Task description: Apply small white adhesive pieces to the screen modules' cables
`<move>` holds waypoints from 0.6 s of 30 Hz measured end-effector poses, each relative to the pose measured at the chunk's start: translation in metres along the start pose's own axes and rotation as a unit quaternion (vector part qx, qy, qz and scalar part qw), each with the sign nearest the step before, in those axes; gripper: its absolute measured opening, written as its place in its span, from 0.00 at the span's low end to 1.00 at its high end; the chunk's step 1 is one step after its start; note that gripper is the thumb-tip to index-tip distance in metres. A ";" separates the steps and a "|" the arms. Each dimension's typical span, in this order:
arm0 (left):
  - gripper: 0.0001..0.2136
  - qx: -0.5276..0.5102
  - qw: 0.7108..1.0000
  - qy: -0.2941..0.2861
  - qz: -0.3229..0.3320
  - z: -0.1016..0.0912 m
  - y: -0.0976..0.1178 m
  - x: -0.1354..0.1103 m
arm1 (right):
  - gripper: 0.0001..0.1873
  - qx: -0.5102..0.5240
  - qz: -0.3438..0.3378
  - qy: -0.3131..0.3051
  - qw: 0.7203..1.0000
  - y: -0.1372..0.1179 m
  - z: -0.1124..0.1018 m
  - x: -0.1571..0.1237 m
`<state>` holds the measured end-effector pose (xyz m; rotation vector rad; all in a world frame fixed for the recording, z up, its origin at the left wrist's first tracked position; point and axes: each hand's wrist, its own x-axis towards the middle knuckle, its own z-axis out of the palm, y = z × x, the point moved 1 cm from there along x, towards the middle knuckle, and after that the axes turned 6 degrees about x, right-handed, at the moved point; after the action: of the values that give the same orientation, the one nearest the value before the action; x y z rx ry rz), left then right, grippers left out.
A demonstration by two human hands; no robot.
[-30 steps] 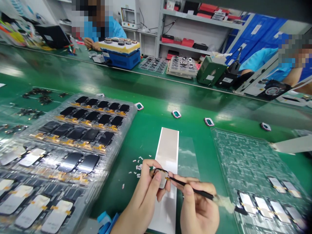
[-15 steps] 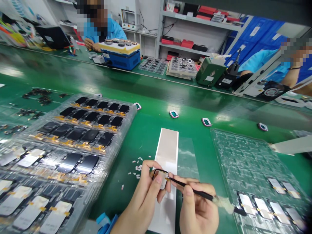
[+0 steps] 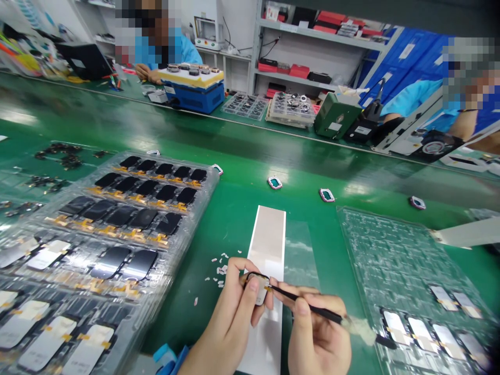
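Observation:
My left hand (image 3: 228, 325) pinches a small screen module (image 3: 259, 287) between thumb and fingers, just above a white strip (image 3: 270, 245) lying on the green bench. My right hand (image 3: 318, 338) grips black tweezers (image 3: 312, 309), whose tip touches the module's right edge at its orange flex tab. A clear tray (image 3: 117, 208) of dark screen modules lies to the left. Another clear tray (image 3: 394, 260) on the right holds a few light modules in its near corner.
Tiny white scraps (image 3: 219, 263) lie beside the strip. Small pink-rimmed parts (image 3: 275, 182) ride the green belt (image 3: 250, 151) beyond. Two people in blue sit at the far side, with a blue machine (image 3: 194, 88), a green box (image 3: 336, 114) and stacked trays (image 3: 291, 107).
Both hands hold nearly still on the module. The pink-rimmed parts on the belt have drifted left.

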<state>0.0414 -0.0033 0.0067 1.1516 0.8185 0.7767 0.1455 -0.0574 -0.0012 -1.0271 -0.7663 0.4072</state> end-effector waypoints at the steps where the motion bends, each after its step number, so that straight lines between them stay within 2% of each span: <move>1: 0.15 -0.001 1.000 0.003 0.000 0.000 0.000 0.000 | 0.06 -0.001 -0.001 0.001 1.000 0.000 0.000 0.000; 7: 0.15 -0.041 0.999 0.000 -0.013 -0.001 0.000 -0.001 | 0.07 0.003 0.005 -0.014 1.000 0.000 0.001 0.000; 10: 0.16 -0.030 1.000 0.004 -0.008 -0.002 0.000 0.001 | 0.07 0.026 0.009 -0.021 0.999 0.001 0.001 0.000; 14: 0.18 0.004 1.000 0.013 -0.016 -0.006 -0.001 0.004 | 0.06 0.057 -0.003 0.004 0.998 -0.002 -0.002 0.005; 18: 0.14 0.026 1.000 -0.015 -0.007 -0.007 -0.004 0.005 | 0.06 -0.004 -0.001 0.035 0.999 -0.010 -0.008 0.014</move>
<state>0.0379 0.0031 0.0008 1.1998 0.8251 0.7277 0.1602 -0.0577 0.0107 -1.0429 -0.7072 0.3641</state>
